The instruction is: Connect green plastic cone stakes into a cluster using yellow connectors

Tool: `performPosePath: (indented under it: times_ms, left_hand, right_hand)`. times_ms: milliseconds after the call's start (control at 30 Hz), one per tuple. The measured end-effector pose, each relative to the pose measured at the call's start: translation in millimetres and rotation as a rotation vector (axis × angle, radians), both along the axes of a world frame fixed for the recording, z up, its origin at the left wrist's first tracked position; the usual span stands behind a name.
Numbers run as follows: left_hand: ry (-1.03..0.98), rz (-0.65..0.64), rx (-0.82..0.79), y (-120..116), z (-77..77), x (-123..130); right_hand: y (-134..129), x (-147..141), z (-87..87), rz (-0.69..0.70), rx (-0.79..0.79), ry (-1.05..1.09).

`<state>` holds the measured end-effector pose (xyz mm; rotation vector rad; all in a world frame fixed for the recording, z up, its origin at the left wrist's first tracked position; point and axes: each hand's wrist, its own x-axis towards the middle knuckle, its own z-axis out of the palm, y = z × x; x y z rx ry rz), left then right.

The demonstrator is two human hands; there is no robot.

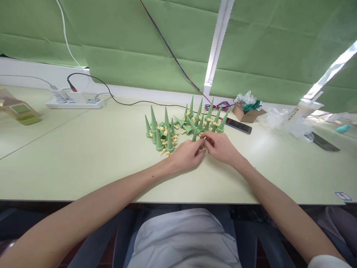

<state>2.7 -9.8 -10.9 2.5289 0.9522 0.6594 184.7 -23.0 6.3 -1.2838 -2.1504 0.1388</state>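
- Bkgd: filled by a green blind; a thin red-&-blue wire is hung across it.
- Pale table: spread across the full width, w/ its front edge set just ahead of the person's lap.
- White power strip: placed at back L; plugs are fitted in it, & a black cable is run from there along the back.
- Cup & clear plastic bag: set at R, close together.
- Cardboard box: placed at back R, filled w/ crumpled clear plastic & dark green stuff.
- L hand: held low over mid-table, fingers bent inward; whether anything is gripped can't be told, fingertips being partly hidden.
- R hand: brought up against L fingertips, thumb & index nearly closed; what's pinched, if anything, can't be made out.
- Dark phone: laid flat behind R hand, near box.
- Green cones: grouped mid-table behind hands, most stood upright, a few laid on their sides; one upright tip is seen right at L fingers, its base hidden.
- Small yellow bits: scattered btwn & around cones, some by the front L ones.
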Motion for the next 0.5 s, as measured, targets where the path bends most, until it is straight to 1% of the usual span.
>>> performPosePath:
  times_ms: [300,500]
  left_hand:
    - [-0.008,-0.006,0.006,0.9,-1.6,-1.0]
    - [0.04,0.011,0.012,1.7,-2.5,-1.3]
  right_hand:
    - [0.1,0.4,-1.1,0.0,0.0,-0.001]
    - [1.2,1.7,-0.7,-0.001,-0.019,-0.05]
